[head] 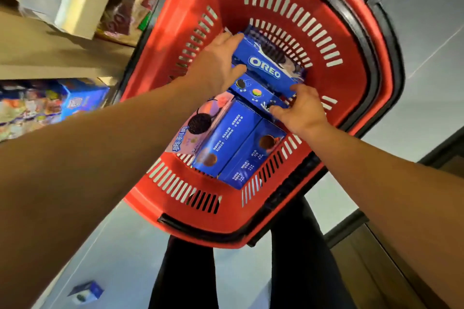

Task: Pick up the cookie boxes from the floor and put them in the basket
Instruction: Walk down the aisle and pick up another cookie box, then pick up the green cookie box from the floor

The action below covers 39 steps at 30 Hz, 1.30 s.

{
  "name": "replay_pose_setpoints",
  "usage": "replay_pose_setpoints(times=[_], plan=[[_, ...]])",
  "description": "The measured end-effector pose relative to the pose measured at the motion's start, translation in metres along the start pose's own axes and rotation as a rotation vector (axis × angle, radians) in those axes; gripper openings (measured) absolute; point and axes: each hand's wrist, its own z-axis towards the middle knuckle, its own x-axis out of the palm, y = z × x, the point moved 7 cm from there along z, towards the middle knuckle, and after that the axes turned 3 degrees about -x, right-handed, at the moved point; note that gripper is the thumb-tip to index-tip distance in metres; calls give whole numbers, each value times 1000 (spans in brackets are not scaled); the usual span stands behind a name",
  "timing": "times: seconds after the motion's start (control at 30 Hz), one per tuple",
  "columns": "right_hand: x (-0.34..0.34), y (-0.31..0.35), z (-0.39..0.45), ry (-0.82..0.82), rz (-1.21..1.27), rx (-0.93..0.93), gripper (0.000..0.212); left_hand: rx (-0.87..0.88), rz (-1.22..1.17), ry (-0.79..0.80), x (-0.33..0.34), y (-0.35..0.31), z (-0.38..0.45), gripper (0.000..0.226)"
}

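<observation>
A red shopping basket (356, 78) stands on the grey floor in front of me. Several blue cookie boxes lie inside it. My left hand (213, 65) grips the left end of the top Oreo box (266, 68), thumb below and fingers over its edge. My right hand (301, 110) holds the box's right end, fingers curled on it and on the box beneath (253, 93). Nearer me stand a pink-fronted box (198, 125) and two more blue boxes (233, 138). One small blue box (85, 292) lies on the floor at lower left.
Store shelves (50, 57) with packaged goods, including blue boxes (82, 98), rise on the left. The basket's black handles (384, 40) lie folded along its rim. My dark-trousered legs (183, 276) stand just below the basket. Grey floor extends to the right.
</observation>
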Motion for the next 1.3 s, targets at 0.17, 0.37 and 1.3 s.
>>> replay_pose_setpoints(times=[0.17, 0.37, 1.3], plan=[[-31, 42, -74, -16, -100, -66, 68, 23, 22, -10, -47, -32, -69, 66], [-67, 105, -192, -110, -170, -144, 60, 200, 61, 7, -106, -79, -186, 61], [285, -79, -859, -864, 596, 869, 82, 1387, 883, 637, 160, -185, -754, 69]])
